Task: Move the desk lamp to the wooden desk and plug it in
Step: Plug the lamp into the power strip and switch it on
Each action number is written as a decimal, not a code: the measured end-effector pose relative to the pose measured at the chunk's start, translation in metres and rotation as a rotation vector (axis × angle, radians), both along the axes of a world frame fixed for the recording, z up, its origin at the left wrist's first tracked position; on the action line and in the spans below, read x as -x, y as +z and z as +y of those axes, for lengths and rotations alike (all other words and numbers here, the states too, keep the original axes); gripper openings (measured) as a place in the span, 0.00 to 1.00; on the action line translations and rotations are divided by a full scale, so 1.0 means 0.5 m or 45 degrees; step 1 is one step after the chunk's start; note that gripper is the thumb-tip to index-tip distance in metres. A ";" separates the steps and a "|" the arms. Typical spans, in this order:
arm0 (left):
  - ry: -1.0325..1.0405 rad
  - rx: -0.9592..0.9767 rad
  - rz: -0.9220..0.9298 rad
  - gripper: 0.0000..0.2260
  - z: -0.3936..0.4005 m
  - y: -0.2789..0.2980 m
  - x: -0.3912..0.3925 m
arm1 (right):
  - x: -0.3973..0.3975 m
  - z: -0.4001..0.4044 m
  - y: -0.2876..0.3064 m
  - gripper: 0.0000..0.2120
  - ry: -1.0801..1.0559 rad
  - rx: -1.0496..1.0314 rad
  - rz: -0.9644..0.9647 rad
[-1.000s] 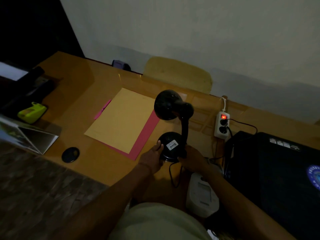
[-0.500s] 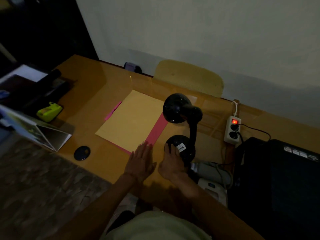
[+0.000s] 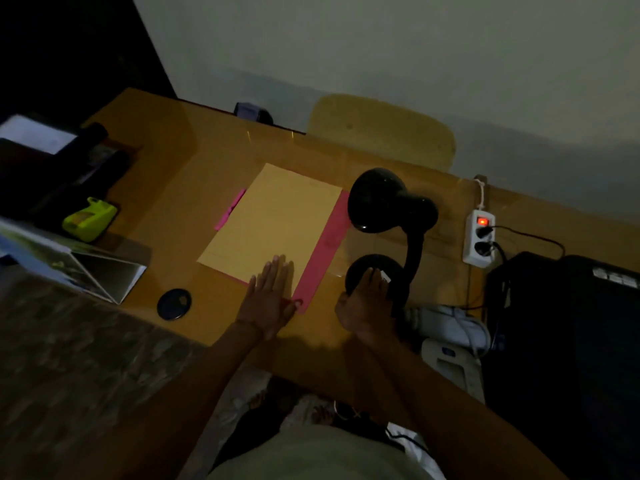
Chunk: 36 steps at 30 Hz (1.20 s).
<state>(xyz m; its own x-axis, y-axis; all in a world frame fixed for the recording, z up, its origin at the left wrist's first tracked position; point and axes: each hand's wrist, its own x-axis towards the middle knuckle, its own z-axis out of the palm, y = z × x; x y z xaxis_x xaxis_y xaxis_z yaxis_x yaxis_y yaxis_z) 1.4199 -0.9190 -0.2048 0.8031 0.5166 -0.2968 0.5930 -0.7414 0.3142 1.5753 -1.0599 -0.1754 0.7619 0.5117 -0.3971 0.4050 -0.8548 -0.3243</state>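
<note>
Nearest you, your left hand (image 3: pixel 269 299) lies flat and open, fingers spread, on the near corner of the pink paper sheet (image 3: pixel 320 251) and holds nothing. Your right hand (image 3: pixel 365 299) rests open on the round base of the black gooseneck desk lamp (image 3: pixel 388 233), palm down and not closed around it.

The lamp stands upright on the glossy orange-brown wooden worktop (image 3: pixel 166 188), just right of the papers, so the move looks done and the plugging in is what remains. I cannot see its cord or plug clearly. If the cord hangs off the near edge, a tug from below could drag the lamp, since the smooth base sits on a slick, reflective surface. The domed shade leans out on a bent neck, so a push high up would tip it more easily than one at the base.

The yellow-tan paper sheet (image 3: pixel 273 220) lies flat over the pink one; a sliding left hand could skid both.

Farther right, the white plastic power strip (image 3: pixel 479 240) shows a lit red switch and dark plugs in both sockets I can see. A free socket may be lacking, and reaching across could snag the thin black cables (image 3: pixel 530 235).
</note>
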 end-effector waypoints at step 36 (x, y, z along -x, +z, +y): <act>-0.329 0.079 0.199 0.40 0.168 -0.077 -0.005 | 0.005 0.088 -0.060 0.38 -0.229 0.256 -0.298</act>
<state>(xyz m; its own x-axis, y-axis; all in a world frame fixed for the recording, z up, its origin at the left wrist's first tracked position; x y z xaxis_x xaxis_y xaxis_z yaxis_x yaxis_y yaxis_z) 1.4225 -0.8350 -0.2431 0.8476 0.2784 -0.4518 0.4321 -0.8563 0.2829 1.5730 -1.0159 -0.2052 0.9147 0.2906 -0.2807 0.2859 -0.9565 -0.0585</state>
